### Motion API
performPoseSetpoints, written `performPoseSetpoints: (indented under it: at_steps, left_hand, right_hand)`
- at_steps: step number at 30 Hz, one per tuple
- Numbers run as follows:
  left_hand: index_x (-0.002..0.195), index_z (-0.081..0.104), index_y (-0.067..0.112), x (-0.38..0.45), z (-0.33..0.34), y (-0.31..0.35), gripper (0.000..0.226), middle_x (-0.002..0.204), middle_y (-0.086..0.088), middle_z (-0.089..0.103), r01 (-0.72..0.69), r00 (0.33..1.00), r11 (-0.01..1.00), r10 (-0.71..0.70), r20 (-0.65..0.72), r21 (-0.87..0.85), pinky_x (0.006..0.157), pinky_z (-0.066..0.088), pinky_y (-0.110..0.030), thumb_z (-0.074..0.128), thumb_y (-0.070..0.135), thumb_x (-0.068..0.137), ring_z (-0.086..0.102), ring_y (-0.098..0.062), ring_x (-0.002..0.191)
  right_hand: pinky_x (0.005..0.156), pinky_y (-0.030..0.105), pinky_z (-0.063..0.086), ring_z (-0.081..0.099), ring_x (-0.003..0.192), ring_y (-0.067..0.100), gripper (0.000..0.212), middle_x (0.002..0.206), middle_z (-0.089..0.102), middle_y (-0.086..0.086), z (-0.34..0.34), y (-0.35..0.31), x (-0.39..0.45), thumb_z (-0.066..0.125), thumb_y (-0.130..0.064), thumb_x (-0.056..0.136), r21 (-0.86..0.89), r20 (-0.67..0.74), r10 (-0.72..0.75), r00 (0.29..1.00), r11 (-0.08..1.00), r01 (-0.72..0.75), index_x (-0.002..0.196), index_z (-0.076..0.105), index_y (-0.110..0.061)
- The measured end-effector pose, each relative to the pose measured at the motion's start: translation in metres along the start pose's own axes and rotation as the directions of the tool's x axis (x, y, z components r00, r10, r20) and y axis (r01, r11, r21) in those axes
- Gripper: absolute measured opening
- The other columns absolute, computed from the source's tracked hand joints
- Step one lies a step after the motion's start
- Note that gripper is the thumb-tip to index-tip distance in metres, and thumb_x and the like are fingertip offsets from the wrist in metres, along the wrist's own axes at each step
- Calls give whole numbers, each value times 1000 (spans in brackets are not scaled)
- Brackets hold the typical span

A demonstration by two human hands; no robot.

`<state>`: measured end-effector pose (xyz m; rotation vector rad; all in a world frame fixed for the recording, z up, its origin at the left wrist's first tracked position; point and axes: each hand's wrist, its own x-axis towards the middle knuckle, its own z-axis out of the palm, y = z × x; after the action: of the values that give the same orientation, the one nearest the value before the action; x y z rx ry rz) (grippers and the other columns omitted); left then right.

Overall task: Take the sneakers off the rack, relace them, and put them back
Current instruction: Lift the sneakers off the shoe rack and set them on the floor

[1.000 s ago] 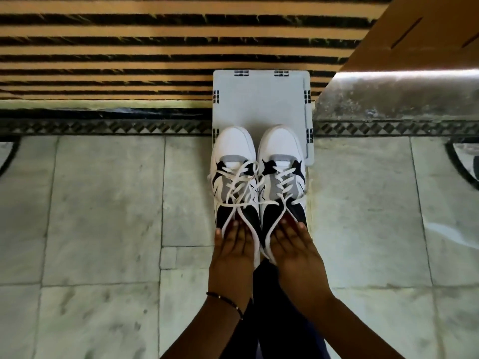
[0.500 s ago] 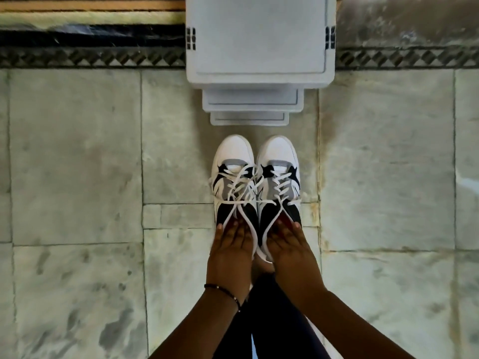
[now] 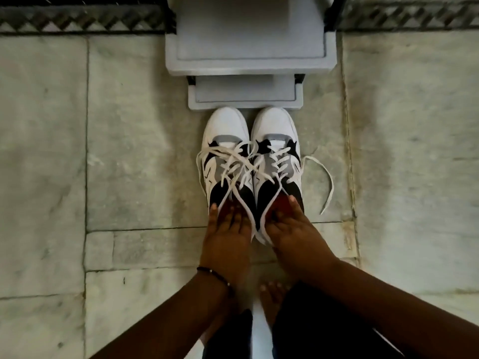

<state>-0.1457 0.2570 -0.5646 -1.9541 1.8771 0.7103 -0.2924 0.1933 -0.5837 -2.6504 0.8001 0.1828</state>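
Two white, grey and black sneakers stand side by side on the marble floor, toes pointing away from me. My left hand (image 3: 226, 229) grips the heel of the left sneaker (image 3: 224, 151), fingers inside its collar. My right hand (image 3: 287, 224) grips the heel of the right sneaker (image 3: 276, 149) the same way. White laces (image 3: 243, 164) lie loose and tangled across both tongues. One lace end (image 3: 328, 182) trails onto the floor at the right. The grey stepped shoe rack (image 3: 248, 63) stands just beyond the toes.
Pale marble floor tiles (image 3: 129, 151) spread left and right of the sneakers. A dark patterned border strip (image 3: 77, 19) runs along the far edge. My bare foot (image 3: 272, 299) and dark trouser legs are at the bottom centre.
The sneakers have come off the rack's top and down to the floor in front of it, both hands still on the heels. A lace end has fallen out to the right.
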Motion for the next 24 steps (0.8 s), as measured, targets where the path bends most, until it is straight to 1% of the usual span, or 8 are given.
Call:
performPoseSetpoints:
  at_steps: [3,5,7,9,11,15,20,24]
  left_hand:
    - [104,69,8,1,9,-2,54,104,-8,74,-60,998,996,62,24,-62,107,16,-48,33,30,70,67,-22,104]
    - [104,69,7,5,18,-6,55,104,-9,74,-65,998,998,65,16,-22,105,20,-49,34,33,70,67,-23,104]
    - [113,64,4,7,10,-10,56,114,-15,69,-81,995,997,80,51,11,112,12,-50,39,34,72,61,-28,114]
    - [140,29,0,15,5,-13,63,148,-22,34,-66,994,995,59,94,77,116,-16,-47,42,30,86,24,-32,142]
    - [146,2,5,18,-3,-14,74,157,-16,6,-122,978,987,103,182,101,110,-22,-47,43,31,91,-4,-30,146]
    - [146,7,6,11,-14,-24,79,156,-12,15,-90,983,996,85,163,19,118,-8,-43,53,30,86,6,-26,145]
    - [139,30,15,-19,-31,-29,58,147,-4,36,-76,997,997,77,26,-29,118,7,-43,53,28,87,29,-22,137]
    - [133,40,13,-41,-31,-28,47,137,-8,49,-39,995,998,34,99,43,118,1,-55,50,27,89,41,-28,129]
  right_hand:
    - [115,43,14,68,100,25,33,84,76,9,20,10,-2,46,-23,74,-41,-10,-139,990,990,138,87,71,-7]
    - [113,44,28,71,88,20,29,78,76,4,26,19,4,52,-31,73,-75,-54,-229,972,972,225,79,72,-11]
    - [103,39,42,70,74,14,26,68,73,-2,19,28,12,55,-38,70,-90,-24,-316,948,945,313,73,70,-17]
    - [87,28,49,63,59,9,23,58,65,-8,14,31,19,56,-43,67,-113,52,-363,930,923,367,67,64,-22]
    - [68,22,50,55,52,10,21,55,59,-8,8,31,25,60,-44,67,-119,116,-390,914,908,402,63,61,-23]
    - [55,23,47,52,55,13,26,61,56,-5,-7,31,25,55,-44,76,-127,101,-424,900,892,434,65,55,-21]
    - [61,25,48,56,69,16,16,74,63,-3,-23,30,-8,61,-35,81,-137,37,-397,917,907,398,81,57,-20]
    - [77,33,47,59,98,26,18,105,65,6,-43,14,-25,50,-19,88,-77,103,-230,968,968,238,103,59,-17]
